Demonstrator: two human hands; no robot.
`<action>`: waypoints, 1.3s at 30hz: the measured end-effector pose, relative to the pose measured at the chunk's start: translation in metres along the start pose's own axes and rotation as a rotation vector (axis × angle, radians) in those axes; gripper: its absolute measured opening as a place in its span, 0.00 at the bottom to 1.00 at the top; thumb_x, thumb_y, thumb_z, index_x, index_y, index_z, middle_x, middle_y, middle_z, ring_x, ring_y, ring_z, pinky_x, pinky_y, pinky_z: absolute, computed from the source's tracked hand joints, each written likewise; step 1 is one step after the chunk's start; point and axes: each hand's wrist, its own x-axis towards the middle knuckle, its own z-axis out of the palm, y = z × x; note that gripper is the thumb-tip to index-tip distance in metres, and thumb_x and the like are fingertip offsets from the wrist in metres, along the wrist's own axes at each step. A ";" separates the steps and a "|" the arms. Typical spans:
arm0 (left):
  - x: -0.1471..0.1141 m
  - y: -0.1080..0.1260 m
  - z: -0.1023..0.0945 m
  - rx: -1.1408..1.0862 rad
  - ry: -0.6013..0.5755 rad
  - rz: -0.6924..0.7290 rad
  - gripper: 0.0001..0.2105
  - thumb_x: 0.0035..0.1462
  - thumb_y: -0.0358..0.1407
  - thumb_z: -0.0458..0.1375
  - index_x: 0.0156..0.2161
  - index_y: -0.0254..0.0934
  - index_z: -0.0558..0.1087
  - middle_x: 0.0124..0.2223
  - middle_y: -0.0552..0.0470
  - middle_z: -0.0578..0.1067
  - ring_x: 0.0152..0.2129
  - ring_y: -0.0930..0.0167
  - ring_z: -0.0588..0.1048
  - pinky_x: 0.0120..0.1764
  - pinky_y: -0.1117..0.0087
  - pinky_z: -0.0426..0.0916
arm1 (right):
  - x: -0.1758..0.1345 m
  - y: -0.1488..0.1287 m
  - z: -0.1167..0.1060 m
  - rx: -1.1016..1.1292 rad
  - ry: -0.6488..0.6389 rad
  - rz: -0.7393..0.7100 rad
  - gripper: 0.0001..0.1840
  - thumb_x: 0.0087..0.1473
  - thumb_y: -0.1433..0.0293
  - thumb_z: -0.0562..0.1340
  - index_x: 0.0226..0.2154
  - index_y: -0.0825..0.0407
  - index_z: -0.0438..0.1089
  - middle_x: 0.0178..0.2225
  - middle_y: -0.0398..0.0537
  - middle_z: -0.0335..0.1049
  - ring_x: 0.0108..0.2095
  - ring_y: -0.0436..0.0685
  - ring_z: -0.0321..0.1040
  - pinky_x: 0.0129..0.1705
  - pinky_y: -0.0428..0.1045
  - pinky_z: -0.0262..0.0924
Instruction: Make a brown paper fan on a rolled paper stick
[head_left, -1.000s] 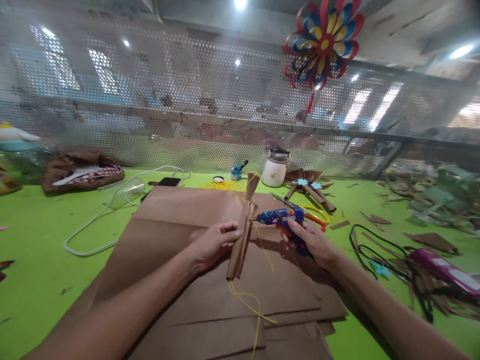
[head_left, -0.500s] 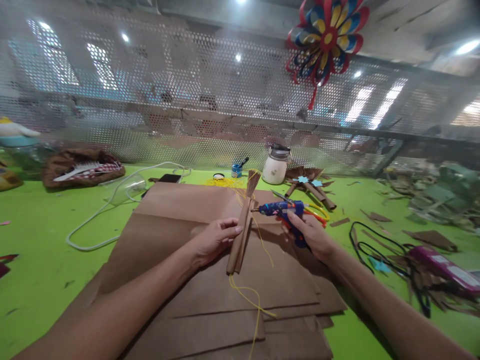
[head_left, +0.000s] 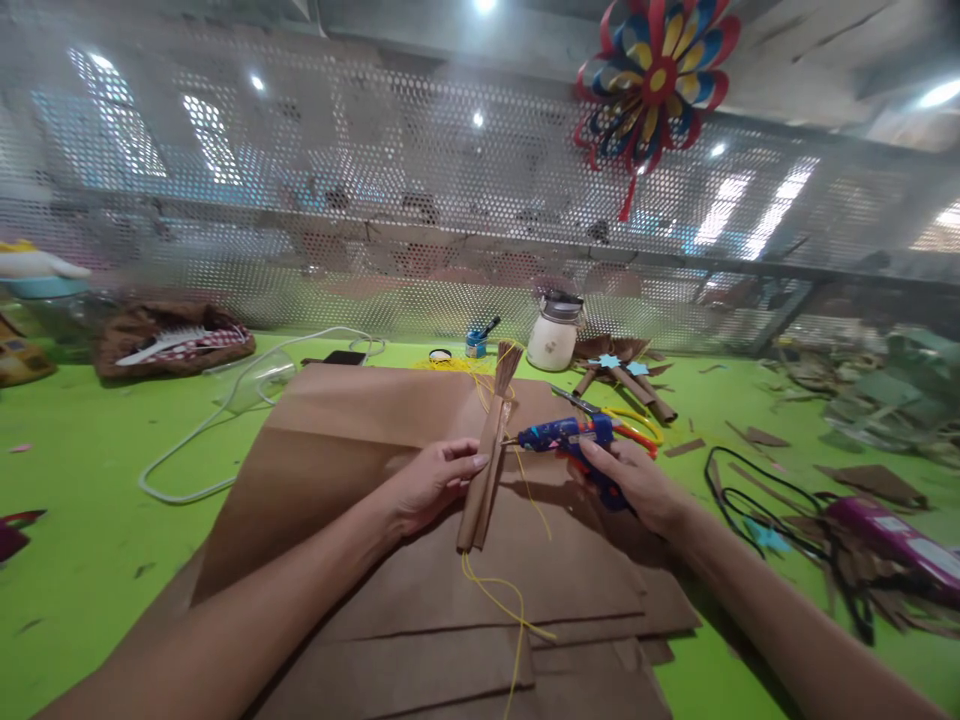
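In the head view, the pale labels on the purple case point(head_left: 862, 520) are staying too small to read, the flower decoration point(head_left: 660, 80) is running off the top edge, and the right hand point(head_left: 626, 475) is partly hiding the handle of the glue gun point(head_left: 562, 433) it is gripping. Reaching in from the lower left, the left hand point(head_left: 439, 485) is pinching the paper roll point(head_left: 472, 512) over brown paper point(head_left: 420, 590) on the green desk point(head_left: 90, 430), the nozzle pointing at its side.

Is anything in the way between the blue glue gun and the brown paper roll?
Nothing visible is. The right hand holds the glue gun with its nozzle right by the paper roll, which the left hand grips.
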 end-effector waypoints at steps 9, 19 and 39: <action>0.002 -0.002 -0.003 0.001 -0.005 -0.005 0.11 0.44 0.33 0.65 0.36 0.35 0.74 0.34 0.52 0.76 0.30 0.74 0.73 0.36 0.74 0.66 | 0.015 0.007 0.000 0.171 0.081 -0.019 0.21 0.55 0.56 0.55 0.37 0.57 0.69 0.25 0.45 0.66 0.22 0.47 0.59 0.26 0.44 0.53; 0.001 -0.001 -0.001 0.006 -0.013 0.002 0.11 0.45 0.34 0.65 0.35 0.33 0.74 0.34 0.49 0.76 0.30 0.74 0.73 0.37 0.73 0.66 | 0.008 0.010 0.001 0.191 -0.028 0.045 0.21 0.56 0.56 0.55 0.38 0.58 0.69 0.24 0.44 0.65 0.22 0.47 0.60 0.25 0.45 0.55; 0.002 -0.002 -0.003 -0.012 -0.018 0.024 0.10 0.46 0.33 0.64 0.36 0.32 0.74 0.34 0.50 0.76 0.29 0.74 0.73 0.37 0.73 0.66 | 0.009 0.013 0.004 0.243 0.053 0.022 0.19 0.56 0.57 0.55 0.36 0.56 0.69 0.25 0.44 0.65 0.22 0.47 0.59 0.27 0.45 0.56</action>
